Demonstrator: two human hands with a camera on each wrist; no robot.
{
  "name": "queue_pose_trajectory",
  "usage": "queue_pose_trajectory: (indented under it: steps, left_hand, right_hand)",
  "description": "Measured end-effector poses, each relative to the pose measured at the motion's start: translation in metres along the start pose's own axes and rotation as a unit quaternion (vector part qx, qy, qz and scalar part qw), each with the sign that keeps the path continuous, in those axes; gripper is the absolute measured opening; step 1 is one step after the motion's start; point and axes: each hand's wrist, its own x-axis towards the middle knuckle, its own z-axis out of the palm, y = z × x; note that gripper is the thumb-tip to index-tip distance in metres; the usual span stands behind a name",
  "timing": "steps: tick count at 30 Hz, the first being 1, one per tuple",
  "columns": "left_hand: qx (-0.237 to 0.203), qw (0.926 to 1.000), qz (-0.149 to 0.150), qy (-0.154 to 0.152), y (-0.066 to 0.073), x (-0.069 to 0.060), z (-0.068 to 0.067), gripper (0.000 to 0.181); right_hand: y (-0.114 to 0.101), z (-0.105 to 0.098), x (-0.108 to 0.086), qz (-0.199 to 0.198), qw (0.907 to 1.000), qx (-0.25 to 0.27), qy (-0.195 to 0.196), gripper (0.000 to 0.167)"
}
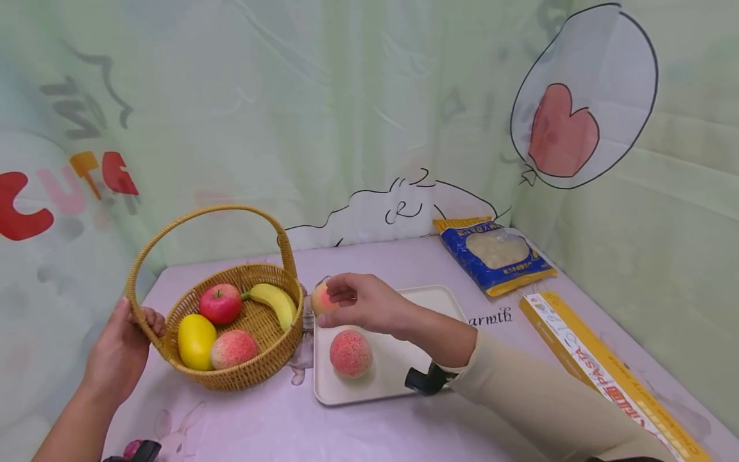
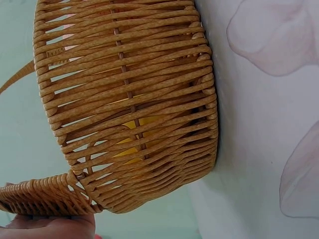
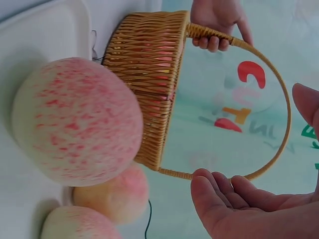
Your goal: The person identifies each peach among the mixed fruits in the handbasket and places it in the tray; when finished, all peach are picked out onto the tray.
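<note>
My left hand (image 1: 124,346) grips the handle of a wicker basket (image 1: 231,382) near its base, at the left of the table. In the basket lie a red apple (image 1: 220,303), a banana (image 1: 274,301), a yellow oval fruit (image 1: 197,341) and a peach (image 1: 235,348). Over the white tray (image 1: 398,369), my right hand (image 1: 369,305) hovers with fingers and thumb apart, nothing between them. One peach (image 1: 351,353) sits on the tray below it; another peach (image 1: 319,299) is partly hidden behind the fingers. The right wrist view also shows a third peach (image 3: 77,224) at its lower edge.
At the back right lies a blue and yellow bag (image 1: 491,253) with a see-through window. A long yellow pasta box (image 1: 612,378) runs along the right table edge. Printed curtains (image 1: 369,128) stand close behind the table and at both sides.
</note>
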Motion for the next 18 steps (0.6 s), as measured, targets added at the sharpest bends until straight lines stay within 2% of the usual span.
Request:
queue_pose_trajectory:
  steps: [7, 11, 18]
  left_hand:
    - [-0.007, 0.9999, 0.010, -0.003, -0.001, 0.002, -0.002, 0.041]
    - [-0.006, 1.0000, 0.005, 0.000, -0.001, 0.001, -0.004, 0.041]
    - [0.002, 1.0000, -0.002, -0.005, -0.001, 0.002, -0.003, 0.041]
  right_hand:
    - [-0.021, 0.008, 0.012, -0.018, 0.9993, -0.027, -0.017, 0.073]
    - [-0.028, 0.013, 0.022, -0.026, 0.9979, -0.047, -0.034, 0.071]
    - [-0.041, 0.017, 0.039, -0.019, 0.9961, -0.072, -0.047, 0.065]
